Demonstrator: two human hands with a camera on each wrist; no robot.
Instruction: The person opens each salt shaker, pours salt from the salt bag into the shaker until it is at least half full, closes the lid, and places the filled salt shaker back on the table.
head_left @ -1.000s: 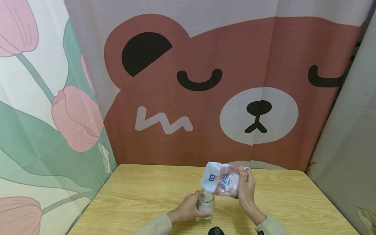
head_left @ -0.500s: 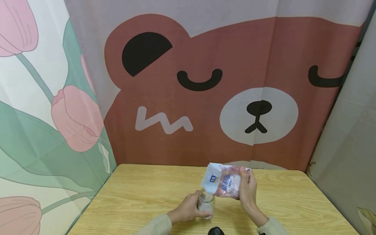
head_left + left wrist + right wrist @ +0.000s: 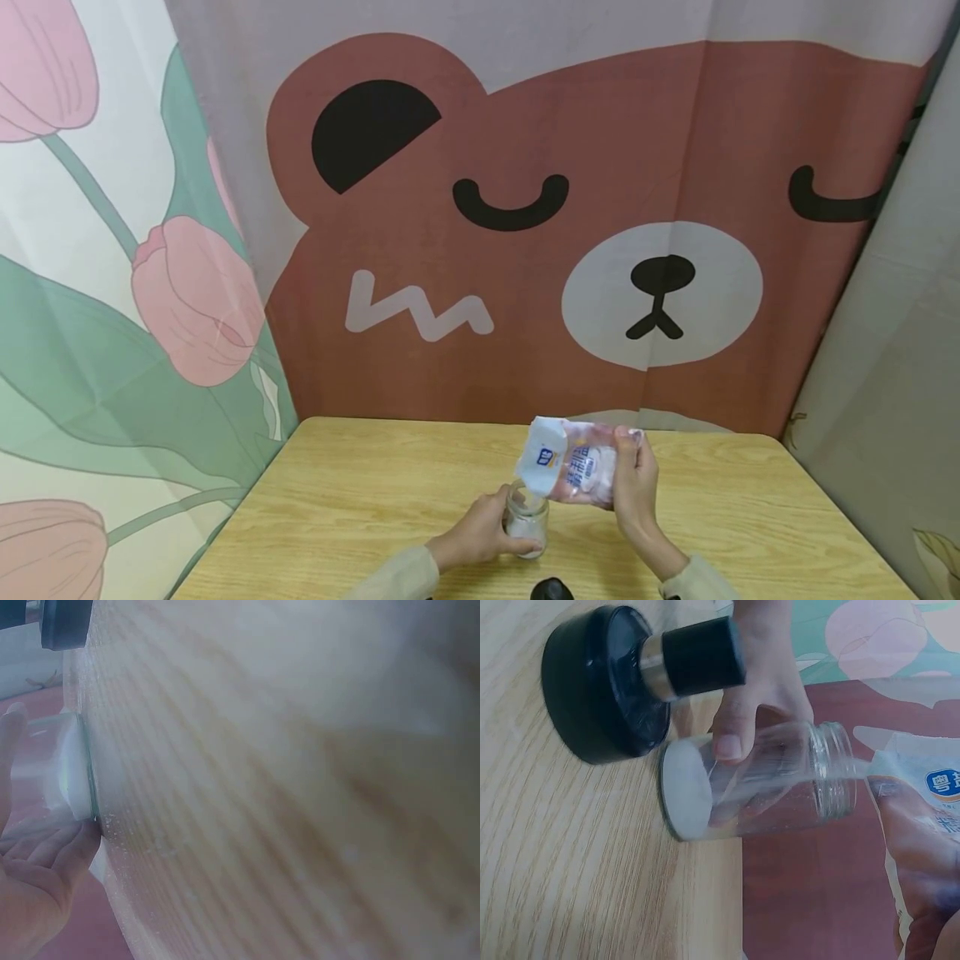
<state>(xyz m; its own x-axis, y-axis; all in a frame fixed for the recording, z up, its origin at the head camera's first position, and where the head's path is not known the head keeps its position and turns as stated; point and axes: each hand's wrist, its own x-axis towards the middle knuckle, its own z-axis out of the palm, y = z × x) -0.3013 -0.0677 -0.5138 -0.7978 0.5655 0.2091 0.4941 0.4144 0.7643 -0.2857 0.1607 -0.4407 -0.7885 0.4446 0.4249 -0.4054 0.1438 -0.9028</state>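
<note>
My left hand (image 3: 480, 529) grips a clear glass jar (image 3: 527, 529) upright on the table, the thumb across its front. White grains (image 3: 686, 790) cover the jar's bottom in the right wrist view. A thin white stream (image 3: 787, 778) falls through the jar's threaded mouth from the corner of a pink and white printed bag (image 3: 573, 462). My right hand (image 3: 636, 483) holds that bag by its far end, tilted over the jar. Part of the left hand (image 3: 37, 892) shows at the glass in the left wrist view.
A black round lid-like piece (image 3: 604, 686) with a silver-ringed knob stands on the wooden table (image 3: 360, 492), just in front of the jar. White specks dot the table near the jar. A bear-print curtain (image 3: 600, 125) hangs right behind the table.
The bag and my right hand have drifted slightly right and down. My left hand and the jar stay in place.
</note>
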